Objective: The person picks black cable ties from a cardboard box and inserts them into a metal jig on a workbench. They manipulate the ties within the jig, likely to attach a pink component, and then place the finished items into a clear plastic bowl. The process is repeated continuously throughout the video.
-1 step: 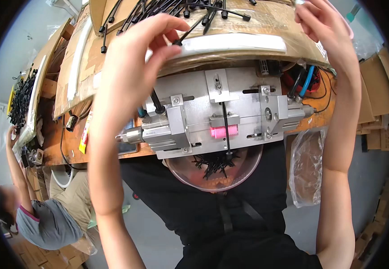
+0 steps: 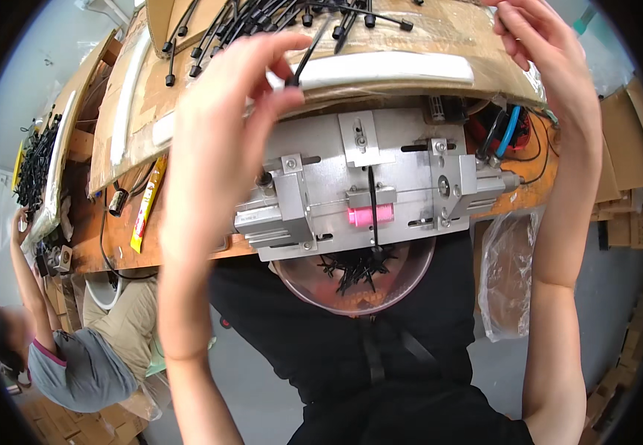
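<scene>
My left hand (image 2: 225,111) is above the left part of the metal fixture (image 2: 336,185). Its thumb and fingers pinch a thin black rod with a wider end (image 2: 308,58), tilted up to the right. Over the far right of the cardboard, my right hand (image 2: 540,44) has curled fingers; whatever is at their tips is cut off by the picture's top edge. Another black rod (image 2: 373,204) lies across the middle of the fixture, over a pink cylinder (image 2: 376,214). Beyond the left hand, several black rods with caps (image 2: 262,18) lie piled on the cardboard (image 2: 440,41).
A clear bowl (image 2: 403,293) with black pieces sits below the fixture, over my lap. A white strip (image 2: 396,68) lines the cardboard's near edge. Blue and black hoses (image 2: 509,133) run at the right. On the left, a co-worker (image 2: 77,371) sits by another rod pile (image 2: 36,167).
My left hand has shifted slightly right and down, and the rod in it points more steeply upward. My right hand has moved a little to the right. The rod on the fixture stays put.
</scene>
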A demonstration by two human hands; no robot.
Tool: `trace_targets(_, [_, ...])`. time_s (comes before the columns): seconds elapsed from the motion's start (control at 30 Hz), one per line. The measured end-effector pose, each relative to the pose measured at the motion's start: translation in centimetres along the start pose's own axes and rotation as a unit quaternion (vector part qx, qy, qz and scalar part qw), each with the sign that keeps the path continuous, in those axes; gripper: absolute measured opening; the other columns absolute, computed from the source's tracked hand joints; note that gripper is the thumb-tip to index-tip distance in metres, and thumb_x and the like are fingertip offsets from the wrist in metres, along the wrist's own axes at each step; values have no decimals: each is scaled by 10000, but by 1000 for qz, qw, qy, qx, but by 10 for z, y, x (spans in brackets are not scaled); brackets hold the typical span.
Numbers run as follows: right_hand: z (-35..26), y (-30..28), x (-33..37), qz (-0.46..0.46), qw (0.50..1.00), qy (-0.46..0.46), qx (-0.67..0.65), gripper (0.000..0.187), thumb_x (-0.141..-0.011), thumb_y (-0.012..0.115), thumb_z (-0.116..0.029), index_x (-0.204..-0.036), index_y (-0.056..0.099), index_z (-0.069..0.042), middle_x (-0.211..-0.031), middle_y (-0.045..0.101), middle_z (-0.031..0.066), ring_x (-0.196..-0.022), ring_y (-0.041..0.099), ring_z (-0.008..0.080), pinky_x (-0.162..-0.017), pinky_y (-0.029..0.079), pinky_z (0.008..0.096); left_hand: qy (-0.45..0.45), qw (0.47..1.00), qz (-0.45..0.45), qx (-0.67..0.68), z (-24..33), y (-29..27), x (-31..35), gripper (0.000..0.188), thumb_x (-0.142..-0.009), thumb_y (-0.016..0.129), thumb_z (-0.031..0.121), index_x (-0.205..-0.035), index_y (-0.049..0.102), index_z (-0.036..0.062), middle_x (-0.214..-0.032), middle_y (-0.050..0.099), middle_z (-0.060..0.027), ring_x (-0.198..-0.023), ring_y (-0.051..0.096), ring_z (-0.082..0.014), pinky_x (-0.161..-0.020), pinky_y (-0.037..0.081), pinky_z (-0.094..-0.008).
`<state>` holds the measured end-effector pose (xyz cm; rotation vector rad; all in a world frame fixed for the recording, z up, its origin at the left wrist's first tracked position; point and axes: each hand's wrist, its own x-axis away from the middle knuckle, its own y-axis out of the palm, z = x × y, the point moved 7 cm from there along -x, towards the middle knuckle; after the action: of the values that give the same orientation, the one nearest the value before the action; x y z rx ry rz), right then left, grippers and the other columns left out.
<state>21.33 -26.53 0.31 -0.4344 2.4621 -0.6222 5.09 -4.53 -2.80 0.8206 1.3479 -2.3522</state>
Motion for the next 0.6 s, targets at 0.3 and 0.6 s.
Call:
trace_targets(0.3, [21,-16,68,-32,977,-26,-208,282,-1021,524,-152,-1242,567,18,-958,634,98,-742,544,68,-578,405,171,-98,978,-75,-165,86,89,140,586,-762,664,-14,-1330,525,-61,-989,538,-94,-828,520,-227,-752,450,-337])
trace_targets(0.6, [-19,15,135,90,982,-34,-161,146,-904,594,53,-1050,595,42,-933,675,131,-715,573,82,-547,422,176,-137,968,-122,-174,80,98,134,664,-759,668,-29,-1390,465,-33,-987,533,-95,-859,516,-241,-794,454,-351])
